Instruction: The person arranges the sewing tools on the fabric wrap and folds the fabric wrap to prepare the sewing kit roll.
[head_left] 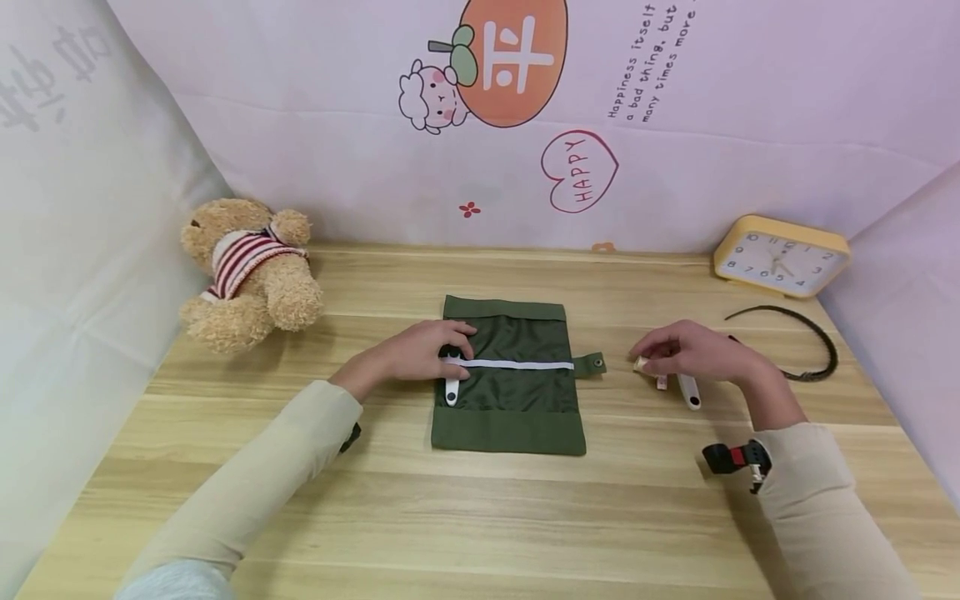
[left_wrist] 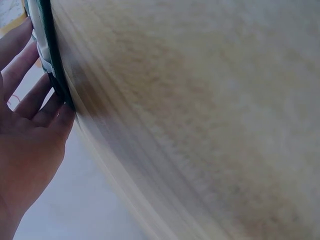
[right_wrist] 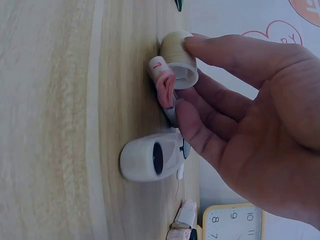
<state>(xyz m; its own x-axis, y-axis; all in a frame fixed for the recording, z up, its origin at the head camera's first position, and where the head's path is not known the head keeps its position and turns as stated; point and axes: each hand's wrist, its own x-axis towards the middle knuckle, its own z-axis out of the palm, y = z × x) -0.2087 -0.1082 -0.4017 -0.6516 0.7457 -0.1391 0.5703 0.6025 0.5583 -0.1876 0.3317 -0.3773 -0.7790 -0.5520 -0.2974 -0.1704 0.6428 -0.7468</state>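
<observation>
In the head view my left hand (head_left: 420, 350) rests on the left edge of a dark green fabric pouch (head_left: 510, 433), lying unfolded. Its fingers and thumb lie loosely on either side of a white tool with a black end (head_left: 452, 388), which sits across the pouch's white band (head_left: 517, 365). Seen from the left wrist, that hand (left_wrist: 35, 135) touches the pouch edge (left_wrist: 60, 75). To the right of the pouch, my right hand (head_left: 693, 354) pinches a beige thread spool (right_wrist: 175, 47). Close beside the spool is a folded pink-and-white strip (right_wrist: 164, 82).
Near the right hand lies another white tool with a black dot (head_left: 688, 392). A dark braided cord (head_left: 828, 346) curves farther right, before a yellow clock (head_left: 782, 257). A teddy bear (head_left: 251, 279) sits back left. The pouch's snap tab (head_left: 591, 365) points right.
</observation>
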